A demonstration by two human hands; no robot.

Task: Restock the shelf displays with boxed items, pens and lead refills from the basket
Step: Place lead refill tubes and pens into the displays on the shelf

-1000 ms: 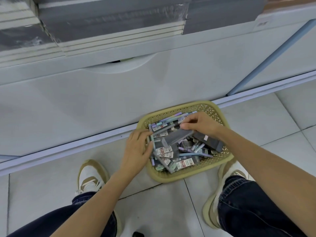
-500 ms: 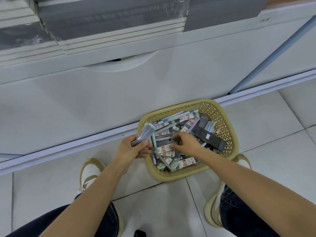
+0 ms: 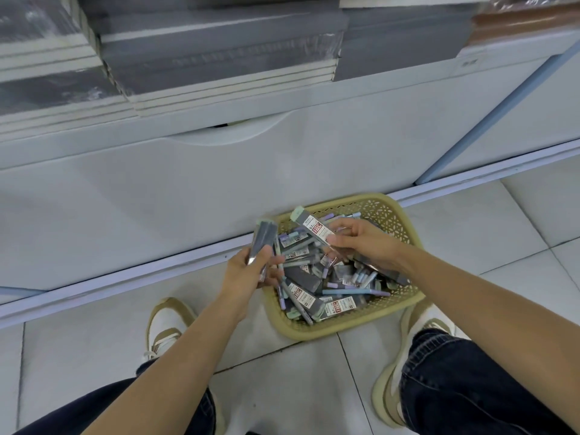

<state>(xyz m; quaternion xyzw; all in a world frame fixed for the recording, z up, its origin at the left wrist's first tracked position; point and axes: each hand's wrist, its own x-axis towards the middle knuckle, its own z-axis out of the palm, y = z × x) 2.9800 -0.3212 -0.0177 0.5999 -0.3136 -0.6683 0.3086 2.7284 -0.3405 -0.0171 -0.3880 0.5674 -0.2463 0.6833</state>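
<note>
The basket [image 3: 405,215] stands on the floor [image 3: 94,356] at the foot of the shelf unit [image 3: 157,199], within easy reach. The left hand [image 3: 248,274] grips a dark pack [image 3: 265,237] over the basket's left edge. The right hand [image 3: 364,243] pinches a lead refill case [image 3: 312,227] above its far left corner, label up, probably for sorting.

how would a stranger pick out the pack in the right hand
Find the tan perforated plastic basket on the tiled floor by the white cabinet. Above its far left corner the right hand pinches a slim clear lead refill case, tilted up to the left. Unlike the dark grey pack in the left hand, it shows a red and white label below its mint-green cap.
</note>
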